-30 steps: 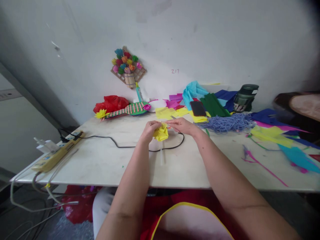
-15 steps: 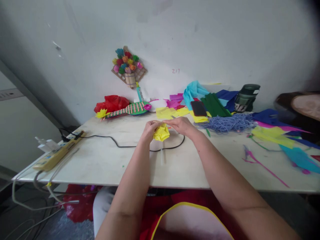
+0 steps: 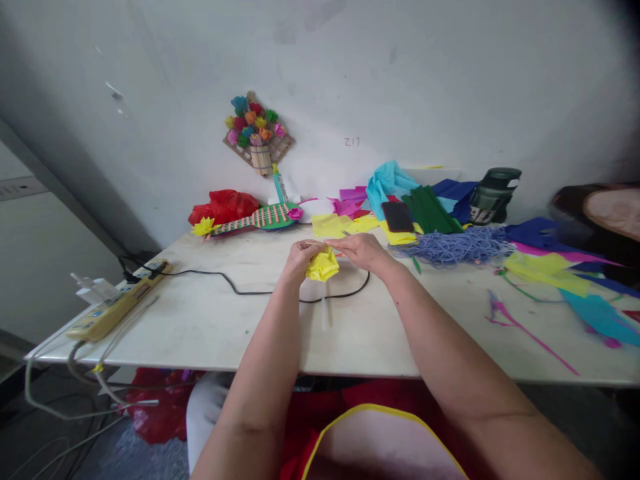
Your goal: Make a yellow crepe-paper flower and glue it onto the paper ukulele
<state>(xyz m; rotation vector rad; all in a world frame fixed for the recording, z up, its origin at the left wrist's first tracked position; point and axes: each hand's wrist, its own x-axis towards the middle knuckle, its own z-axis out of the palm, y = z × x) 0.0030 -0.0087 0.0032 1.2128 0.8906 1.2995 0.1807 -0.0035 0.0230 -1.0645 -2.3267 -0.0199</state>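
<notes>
Over the middle of the table, my left hand (image 3: 299, 259) is closed in a pinch on a yellow crepe-paper flower (image 3: 323, 265), whose ruffled petals face me. A thin pale stem (image 3: 315, 242) runs behind the petals from my left fingers toward the right ones. My right hand (image 3: 366, 251) has its fingers pressed together at that stem's other end; the fingertips are partly hidden. A small dark pointed tip (image 3: 345, 233) shows just beyond the right knuckles. Below the flower, a clear glue stick (image 3: 323, 313) lies on the white table (image 3: 200, 333).
A black cable (image 3: 235, 288) loops under my hands from a power strip (image 3: 120, 303) at left. Behind are a paper-covered guitar shape (image 3: 255, 219), crepe-paper sheets (image 3: 433, 210), a phone (image 3: 397, 217), purple-blue strings (image 3: 455, 248) and a dark green bottle (image 3: 495, 195). Pink scraps (image 3: 530, 333) lie right.
The yellow flower has turned slightly between my fingers. Both hands stay in nearly the same place, and the table's things have not moved.
</notes>
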